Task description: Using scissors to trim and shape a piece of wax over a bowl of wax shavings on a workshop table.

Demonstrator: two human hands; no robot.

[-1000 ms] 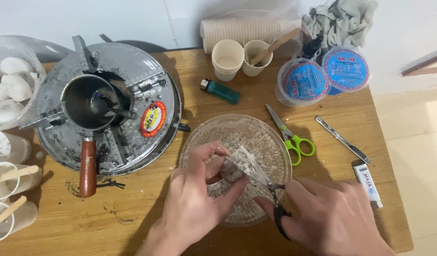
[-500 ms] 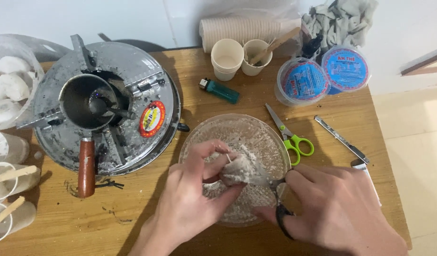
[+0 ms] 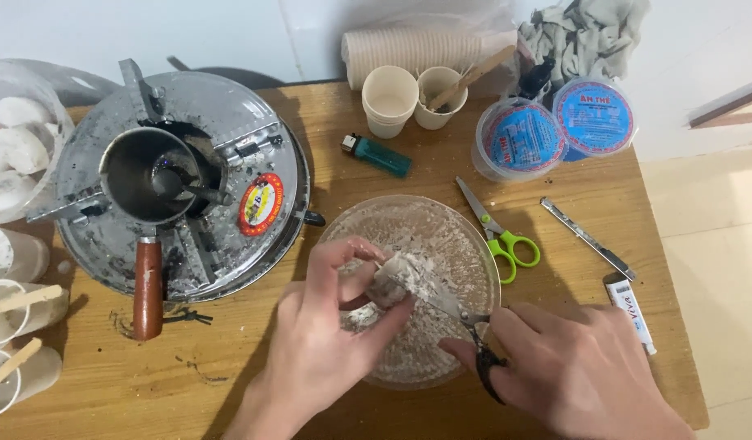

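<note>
Left hand (image 3: 331,342) pinches soft, floury lump (image 3: 390,281) over bowl (image 3: 474,261); right hand (image 3: 575,367), closed on scissors (image 3: 445,301), cuts it—likely sticky, squashable.

A single head-worn camera looks almost straight down from above onto a wooden tabletop (image 3: 441,175), close enough that the table fills most of the frame. The wearer sits or stands at the near, lower edge, so the bare left hand (image 3: 323,346) and bare right hand (image 3: 575,371) enter from the bottom of the frame. The view faces toward a white wall (image 3: 229,33) along the top edge. The round ribbed clear plastic dish (image 3: 441,224) lies just below centre. At the left the frame cuts off a clear bowl of white pieces (image 3: 17,143); at the right it reaches past the table edge to a pale tiled floor (image 3: 718,244). There is no second view to share the scene.
</note>
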